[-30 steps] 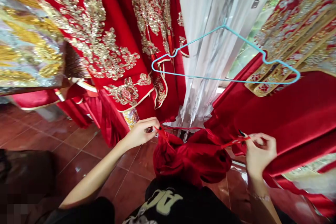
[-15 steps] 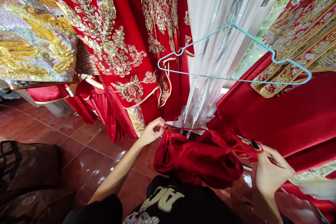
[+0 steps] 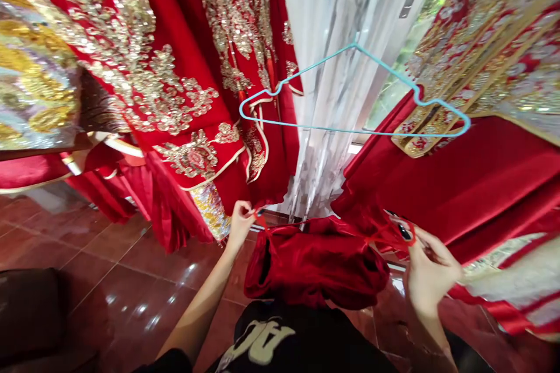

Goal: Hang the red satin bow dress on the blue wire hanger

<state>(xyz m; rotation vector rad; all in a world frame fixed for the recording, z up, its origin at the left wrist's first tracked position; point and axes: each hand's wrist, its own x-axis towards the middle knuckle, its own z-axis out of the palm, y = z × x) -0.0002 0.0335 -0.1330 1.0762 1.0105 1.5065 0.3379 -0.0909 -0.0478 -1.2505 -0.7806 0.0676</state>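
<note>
A dark red velvety garment point(image 3: 315, 262) hangs bunched in front of my body, its dark openings showing at both ends. My left hand point(image 3: 242, 222) is closed in a pinch on a thin red strap at the garment's left end. At the other end, my right hand point(image 3: 431, 268) pinches red straps between thumb and fingers, with a dark thumbnail on top. Beyond both hands, a light blue hanger point(image 3: 350, 130) hangs with nothing on it, apart from the garment. Whether the garment is a skirt or something else I cannot tell.
Red gowns with gold sequin embroidery point(image 3: 192, 99) hang at left, and another embroidered red garment point(image 3: 472, 175) at right. White sheer curtains point(image 3: 324, 70) hang between them beside a window. A dark bag-like object point(image 3: 30, 315) rests on the tiled floor point(image 3: 126, 297).
The view has swung to the right, so the hanger and gowns appear farther left. Both hands keep their pinch on the straps, and the garment hangs between them as before.
</note>
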